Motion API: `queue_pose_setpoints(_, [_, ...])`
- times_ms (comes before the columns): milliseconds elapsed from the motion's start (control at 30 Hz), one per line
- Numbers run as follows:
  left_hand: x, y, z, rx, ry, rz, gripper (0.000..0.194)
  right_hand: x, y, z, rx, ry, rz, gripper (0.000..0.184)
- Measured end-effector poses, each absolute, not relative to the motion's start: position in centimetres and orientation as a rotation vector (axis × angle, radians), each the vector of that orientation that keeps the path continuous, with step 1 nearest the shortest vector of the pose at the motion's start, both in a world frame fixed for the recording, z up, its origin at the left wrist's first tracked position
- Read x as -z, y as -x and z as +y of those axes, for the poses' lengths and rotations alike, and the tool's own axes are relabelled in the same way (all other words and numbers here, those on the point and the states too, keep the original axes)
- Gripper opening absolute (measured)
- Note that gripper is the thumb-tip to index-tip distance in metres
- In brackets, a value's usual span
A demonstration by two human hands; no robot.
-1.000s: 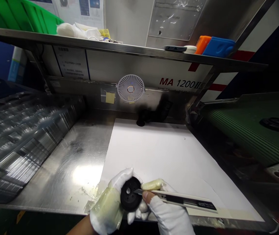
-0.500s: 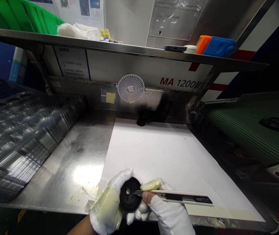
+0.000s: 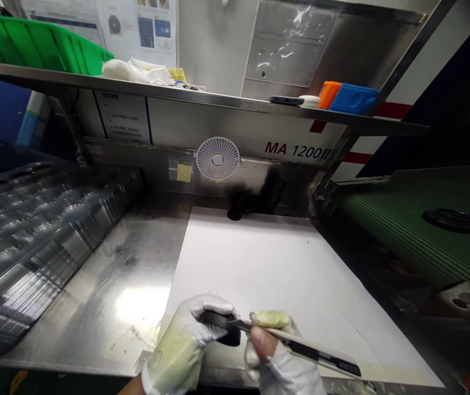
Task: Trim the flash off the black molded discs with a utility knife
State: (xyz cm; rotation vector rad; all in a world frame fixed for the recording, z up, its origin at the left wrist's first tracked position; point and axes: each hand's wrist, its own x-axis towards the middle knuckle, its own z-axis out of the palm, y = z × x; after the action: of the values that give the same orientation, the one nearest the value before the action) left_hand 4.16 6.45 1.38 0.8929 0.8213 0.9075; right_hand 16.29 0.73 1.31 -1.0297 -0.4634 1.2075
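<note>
In a white glove with yellowed patches, my left hand (image 3: 185, 334) grips a round black plastic part (image 3: 230, 333), now tilted so that its edge shows. My right hand (image 3: 278, 351), gloved with a bare thumb tip, is closed around a utility knife (image 3: 317, 354) with a white and black handle. The knife's blade points left and meets the black part's rim, or lies just in front of it; I cannot tell which. Both hands are over the front edge of a white sheet (image 3: 259, 263) on the metal bench.
Stacked clear plastic trays (image 3: 45, 241) stand at the left. Along the right runs a green conveyor belt (image 3: 403, 214) carrying black round parts (image 3: 449, 219). A small fan (image 3: 217, 159) is at the back, under a metal shelf (image 3: 218, 99) with a green bin (image 3: 37, 46).
My left hand has turned the black part from face-on to nearly edge-on. The knife has tilted, its handle end lower. My view has shifted slightly up and right.
</note>
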Motion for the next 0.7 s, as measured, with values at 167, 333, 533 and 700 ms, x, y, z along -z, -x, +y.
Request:
queue_pose_setpoints(167, [-1.72,-4.32,6.24,-0.950,-0.932,0.800,0.019,-1.70,-15.95,0.76,-1.228,1.055,-0.441,0.033])
queue_pose_setpoints(333, [-1.83,-4.26,5.72,-0.908,-0.819,0.779,0.023,-1.74,-16.03,0.63,-1.253,1.030,-0.428,0.035])
queue_pose_setpoints(533, [-1.49,-4.39,5.64,-0.944,-0.779,0.732,0.023,-1.60,-15.50,0.36,-1.277,1.024,-0.448,0.036])
queue_pose_setpoints(700, [-1.04,-4.31,5.64,-0.972,-0.763,0.694,0.022,-1.54,-15.38,0.38,-1.275,1.003,-0.408,0.035])
